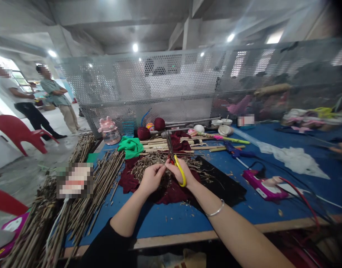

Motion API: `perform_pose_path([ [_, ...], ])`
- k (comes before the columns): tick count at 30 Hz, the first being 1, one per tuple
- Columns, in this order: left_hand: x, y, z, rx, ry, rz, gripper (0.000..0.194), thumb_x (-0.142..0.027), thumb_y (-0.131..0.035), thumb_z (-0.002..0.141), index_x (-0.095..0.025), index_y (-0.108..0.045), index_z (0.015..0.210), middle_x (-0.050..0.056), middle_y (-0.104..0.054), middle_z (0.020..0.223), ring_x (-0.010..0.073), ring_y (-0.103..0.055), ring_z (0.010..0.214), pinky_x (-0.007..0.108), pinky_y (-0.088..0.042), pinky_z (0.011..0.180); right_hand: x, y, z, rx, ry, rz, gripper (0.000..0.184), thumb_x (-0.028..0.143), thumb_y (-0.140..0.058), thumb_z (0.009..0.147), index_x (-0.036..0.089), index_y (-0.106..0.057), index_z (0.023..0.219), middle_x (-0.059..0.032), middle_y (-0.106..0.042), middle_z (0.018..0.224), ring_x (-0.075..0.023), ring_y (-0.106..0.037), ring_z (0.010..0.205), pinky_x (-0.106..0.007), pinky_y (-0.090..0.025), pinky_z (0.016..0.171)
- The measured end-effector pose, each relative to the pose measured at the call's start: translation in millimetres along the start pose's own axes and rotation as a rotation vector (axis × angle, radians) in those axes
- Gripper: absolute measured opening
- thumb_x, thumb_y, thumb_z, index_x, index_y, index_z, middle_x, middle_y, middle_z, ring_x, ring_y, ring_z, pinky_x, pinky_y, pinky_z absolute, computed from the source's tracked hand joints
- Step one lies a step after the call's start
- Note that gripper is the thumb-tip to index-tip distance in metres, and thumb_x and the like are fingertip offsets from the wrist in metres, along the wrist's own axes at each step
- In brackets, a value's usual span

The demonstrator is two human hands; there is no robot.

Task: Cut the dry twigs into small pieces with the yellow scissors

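My right hand [182, 172] is closed around the yellow handle of a pair of scissors [180, 169], whose dark blades point up and away. Close against it on the left, my left hand [152, 178] is closed, thumb and fingers pinched together; what sits between them is too small to make out. Both hands are above a heap of short dry twigs [143, 164] lying on a dark red cloth [129, 178]. A black sheet [223, 182] lies to the right under part of the heap.
Bundles of long sticks [97, 197] lie at the left. Behind the heap are a green cloth [131, 147], dark red yarn balls [159, 124] and a pink-lidded jar [109, 132]. At right lie a blue glue gun [235, 149] and a purple power strip [264, 186]. Two people stand far left.
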State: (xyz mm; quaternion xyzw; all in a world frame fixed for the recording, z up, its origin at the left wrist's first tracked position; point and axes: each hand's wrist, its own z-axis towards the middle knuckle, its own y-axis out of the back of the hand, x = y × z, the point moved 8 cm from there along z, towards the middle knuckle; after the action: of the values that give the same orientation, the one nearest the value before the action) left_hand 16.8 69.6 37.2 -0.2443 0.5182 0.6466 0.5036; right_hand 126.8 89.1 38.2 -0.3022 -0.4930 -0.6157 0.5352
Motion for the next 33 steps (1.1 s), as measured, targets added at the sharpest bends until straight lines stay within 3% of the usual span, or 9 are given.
perform_pose_path([
  [4,-3,21.4,-1,-0.210,-0.009,0.012,0.029,-0.035,-0.041,0.082,-0.015,-0.059,0.071,0.000,-0.054,0.061,0.0110,-0.047,0.059,0.021,-0.035,0.058,-4,-3,-2,-0.005,0.029,-0.161,0.026,0.041,-0.052,0.073,0.017,-0.048,0.083,-0.0002,-0.052,0.074,-0.0124,-0.047,0.065,-0.024,-0.038,0.063],
  [8,-3,36.0,-3,-0.340,-0.009,0.007,0.028,-0.032,-0.038,0.084,-0.015,-0.058,0.074,0.001,-0.055,0.066,0.0119,-0.049,0.063,0.022,-0.037,0.061,-3,-14,-7,0.111,0.053,-0.411,0.042,0.040,-0.062,0.067,0.017,-0.045,0.098,-0.0033,-0.054,0.084,-0.0151,-0.049,0.072,-0.026,-0.038,0.067],
  [14,-10,34.9,-3,-0.305,-0.060,0.089,0.025,-0.026,-0.035,0.085,-0.016,-0.054,0.071,0.000,-0.051,0.063,0.0117,-0.046,0.061,0.022,-0.034,0.058,3,-24,-11,0.202,0.109,-0.457,0.049,0.042,-0.063,0.068,0.017,-0.044,0.105,-0.0050,-0.054,0.088,-0.0154,-0.049,0.076,-0.025,-0.037,0.067],
  [20,-14,35.5,-2,-0.288,-0.110,0.232,0.023,-0.023,-0.034,0.084,-0.017,-0.051,0.069,0.001,-0.051,0.065,0.0124,-0.047,0.064,0.023,-0.034,0.061,-4,-21,-11,0.207,0.087,-0.570,0.042,0.052,-0.059,0.069,0.017,-0.046,0.089,0.0036,-0.046,0.062,-0.0105,-0.039,0.054,-0.021,-0.027,0.053],
  [27,-12,36.3,-2,-0.291,-0.120,0.333,0.028,-0.026,-0.032,0.085,-0.018,-0.043,0.061,0.000,-0.046,0.061,0.0121,-0.043,0.059,0.023,-0.032,0.058,-10,-20,-11,0.188,0.046,-0.605,0.040,0.057,-0.055,0.068,0.018,-0.045,0.071,0.0042,-0.044,0.056,-0.0088,-0.033,0.050,-0.021,-0.023,0.048],
  [33,-11,34.2,0,-0.261,-0.102,0.321,0.030,-0.029,-0.030,0.086,-0.018,-0.041,0.061,-0.001,-0.044,0.059,0.0118,-0.041,0.058,0.023,-0.030,0.056,-15,-23,-9,0.156,0.046,-0.593,0.039,0.055,-0.051,0.073,0.018,-0.048,0.066,0.0019,-0.048,0.056,-0.0098,-0.036,0.049,-0.021,-0.024,0.047],
])
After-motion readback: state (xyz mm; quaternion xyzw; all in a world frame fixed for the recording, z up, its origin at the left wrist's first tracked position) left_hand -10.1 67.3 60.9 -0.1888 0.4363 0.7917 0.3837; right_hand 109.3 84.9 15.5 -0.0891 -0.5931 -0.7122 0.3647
